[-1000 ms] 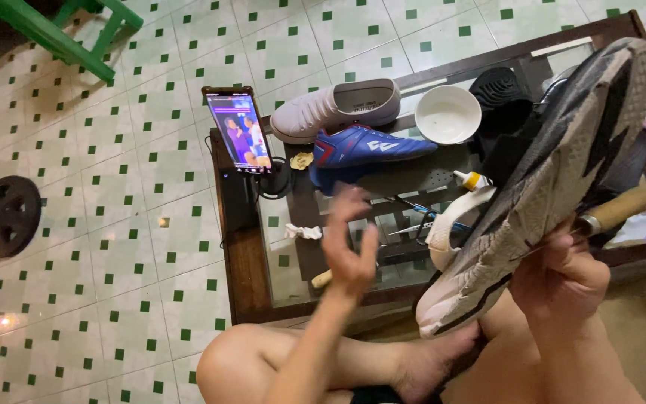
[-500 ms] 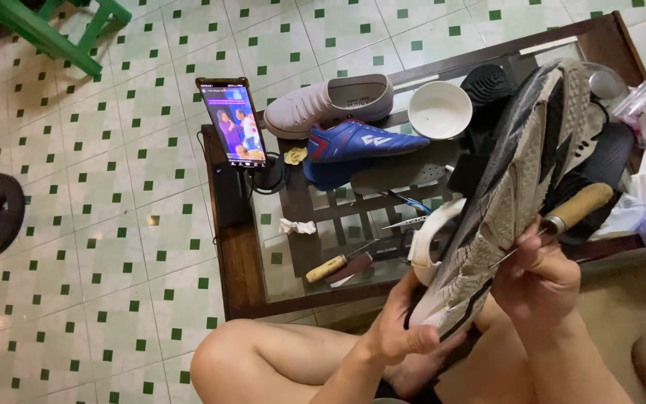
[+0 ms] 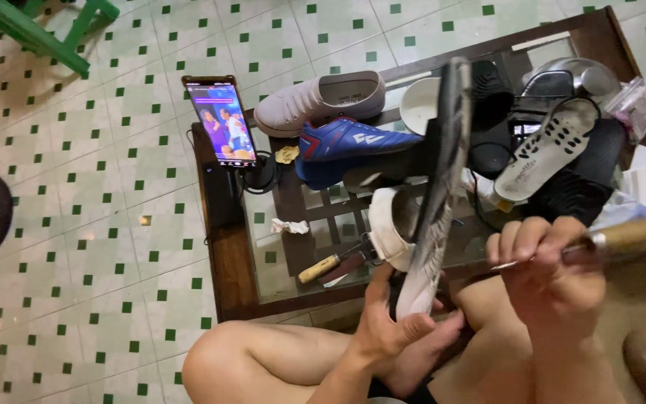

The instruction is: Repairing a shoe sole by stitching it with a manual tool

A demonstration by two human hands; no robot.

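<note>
A seated person holds a worn sports shoe (image 3: 431, 224) on edge above a low glass worktop (image 3: 323, 224), its patterned sole turned toward the camera. The left hand (image 3: 394, 325) grips the shoe at its lower end, fingers (image 3: 420, 327) curled around the edge. The right hand (image 3: 543, 265), just right of the shoe, is clenched around a wooden-handled tool (image 3: 629, 232) whose metal tip points toward the shoe.

Behind the shoe on the worktop lie a blue football boot (image 3: 349, 146), a white slip-on shoe (image 3: 323, 101) and a white bowl (image 3: 419, 105). Right of the shoe rests a loose insole (image 3: 547, 150); left of it stands a lit phone (image 3: 222, 123) on a holder, and below that a second wooden-handled knife (image 3: 330, 265).

The shoe looks light, and its sole likely flexes along its length, with a textured tread that should not slip. Support seems firmest at the ends, where the left hand has it now.
</note>
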